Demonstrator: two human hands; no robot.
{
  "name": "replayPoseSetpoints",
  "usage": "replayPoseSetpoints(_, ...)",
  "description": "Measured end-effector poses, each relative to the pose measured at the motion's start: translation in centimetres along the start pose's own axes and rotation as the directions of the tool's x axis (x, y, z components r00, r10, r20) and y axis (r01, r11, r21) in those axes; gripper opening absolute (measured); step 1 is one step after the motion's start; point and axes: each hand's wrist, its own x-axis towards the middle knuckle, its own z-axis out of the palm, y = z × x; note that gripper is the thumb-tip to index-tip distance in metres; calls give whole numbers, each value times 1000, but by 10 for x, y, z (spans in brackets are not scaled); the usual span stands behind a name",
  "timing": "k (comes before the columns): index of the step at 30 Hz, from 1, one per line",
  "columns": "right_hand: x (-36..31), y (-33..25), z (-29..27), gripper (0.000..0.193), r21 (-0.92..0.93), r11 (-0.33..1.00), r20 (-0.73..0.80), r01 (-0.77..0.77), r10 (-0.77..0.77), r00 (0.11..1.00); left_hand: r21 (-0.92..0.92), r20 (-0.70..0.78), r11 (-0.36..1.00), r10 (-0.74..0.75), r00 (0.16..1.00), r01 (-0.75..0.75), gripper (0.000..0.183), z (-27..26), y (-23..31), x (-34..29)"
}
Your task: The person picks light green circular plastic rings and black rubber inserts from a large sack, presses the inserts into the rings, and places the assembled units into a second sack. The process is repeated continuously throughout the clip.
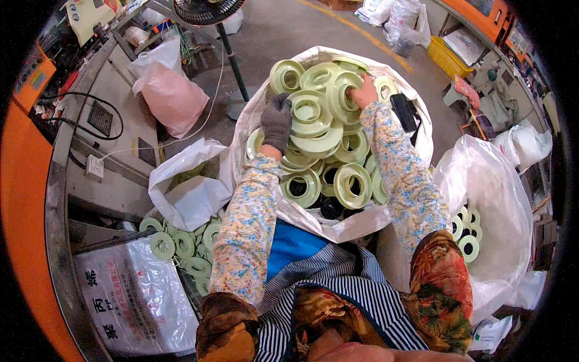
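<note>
A large white woven sack stands in front of me, heaped with pale green flanged plastic rings. My left hand, in a dark grey glove, has its fingers curled at the edge of one plastic ring on the left of the heap. At the upper right, my bare right hand grips another plastic ring, its fingers partly hidden in and behind the ring. Black round parts show between the lower rings. A black object lies at the sack's right side, beside my right forearm.
A second plastic-lined sack with rings stands at the right. More rings lie at the lower left beside a printed white bag and an opened white bag. A fan on a stand and a pink bag are farther left.
</note>
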Motion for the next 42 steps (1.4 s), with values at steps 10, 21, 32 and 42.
replayPoseSetpoints(10, -1, -37, 23, 65, 555, 800, 92, -227, 213, 973, 156, -177, 973, 196, 964, -169, 55, -38, 3, -15)
replayPoseSetpoints(21, -297, -23, -72, 41, -310, 902, 325, 300, -196, 925, 530, 410, 578, 466, 784, -620, 41, -15, 39, -165)
replayPoseSetpoints(32, -342, -53, -90, 45, 237, 907, 346, 349, -415, 842, -269, 257, 941, -136, 957, 206, 45, -40, 9, -302)
replayPoseSetpoints(42, -302, -27, -85, 14, -384, 920, -197, 78, -165, 966, -826, 417, 174, -452, 789, 536, 35, -76, 37, -309)
